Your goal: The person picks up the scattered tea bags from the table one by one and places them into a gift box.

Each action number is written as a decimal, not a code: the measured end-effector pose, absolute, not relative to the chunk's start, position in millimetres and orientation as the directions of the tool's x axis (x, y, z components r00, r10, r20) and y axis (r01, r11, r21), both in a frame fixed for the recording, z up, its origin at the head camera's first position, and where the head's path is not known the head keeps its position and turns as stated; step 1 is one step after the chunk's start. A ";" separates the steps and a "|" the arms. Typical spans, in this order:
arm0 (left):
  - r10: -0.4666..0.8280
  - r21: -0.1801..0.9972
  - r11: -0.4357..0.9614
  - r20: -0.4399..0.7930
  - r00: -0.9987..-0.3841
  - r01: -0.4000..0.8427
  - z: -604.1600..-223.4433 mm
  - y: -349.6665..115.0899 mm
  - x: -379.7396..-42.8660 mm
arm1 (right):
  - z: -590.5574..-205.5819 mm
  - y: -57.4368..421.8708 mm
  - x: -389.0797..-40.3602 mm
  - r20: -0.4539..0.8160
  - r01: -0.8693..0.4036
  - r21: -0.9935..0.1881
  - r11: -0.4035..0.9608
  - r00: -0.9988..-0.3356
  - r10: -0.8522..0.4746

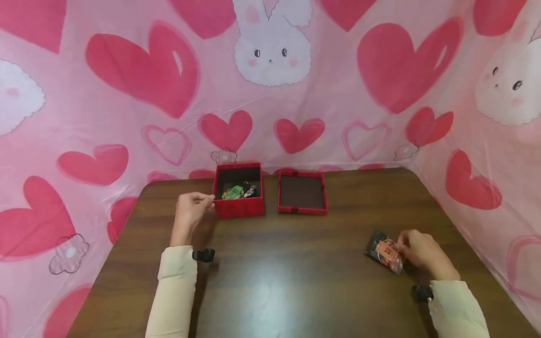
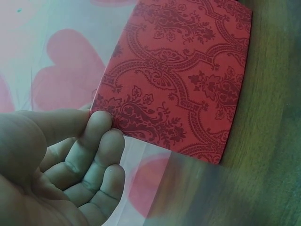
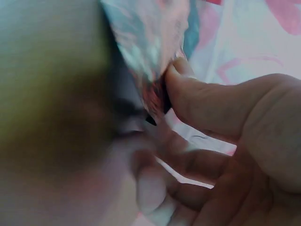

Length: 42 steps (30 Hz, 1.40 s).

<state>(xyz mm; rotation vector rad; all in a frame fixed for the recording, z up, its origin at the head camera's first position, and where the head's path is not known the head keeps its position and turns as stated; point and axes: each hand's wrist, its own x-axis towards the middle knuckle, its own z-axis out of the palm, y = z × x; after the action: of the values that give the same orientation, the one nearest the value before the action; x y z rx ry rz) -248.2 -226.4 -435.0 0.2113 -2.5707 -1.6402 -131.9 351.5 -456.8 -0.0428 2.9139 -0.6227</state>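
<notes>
At the back of the table stands a red box [image 1: 241,208] without its lid, dark inside. My left hand [image 1: 191,212] pinches its near left corner at the top rim between thumb and fingertip. The left wrist view shows the box's side [image 2: 183,80] with a dark red floral pattern. Inside lies a small packet with a green label [image 1: 235,191], beside a shiny, crinkled piece. Over on the right, my right hand [image 1: 424,252] pinches the edge of a small dark packet [image 1: 385,251] with an orange label. In the right wrist view, this glossy packet [image 3: 150,47] is blurred.
A red square lid [image 1: 302,192] with a dark inner face lies just right of the box. Both sit on a brown wooden table [image 1: 270,263]. Behind it hangs a pink cloth [image 1: 262,103] printed with hearts and rabbits.
</notes>
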 end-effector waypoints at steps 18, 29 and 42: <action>-0.165 0.896 0.441 0.022 -0.986 -0.053 -433.4 -227.6 -245.1 | -448.9 359.5 -139.9 -0.166 0.071 -0.422 0.904 -0.986 0.000; -0.154 0.887 0.459 0.034 -0.988 -0.041 -434.7 -226.6 -246.5 | -461.6 365.2 -138.6 -0.124 0.112 -0.523 0.845 -0.991 0.054; -0.169 0.880 0.470 0.021 -0.985 -0.062 -433.4 -226.1 -245.7 | -413.7 366.9 -143.3 0.072 0.007 -0.590 0.808 -0.995 0.061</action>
<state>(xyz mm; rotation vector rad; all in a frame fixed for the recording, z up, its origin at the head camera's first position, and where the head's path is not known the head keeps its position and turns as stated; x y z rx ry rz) -245.7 -226.1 -433.4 0.2049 -2.6028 -1.5517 -143.3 366.9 -413.7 0.0583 3.0701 -1.0006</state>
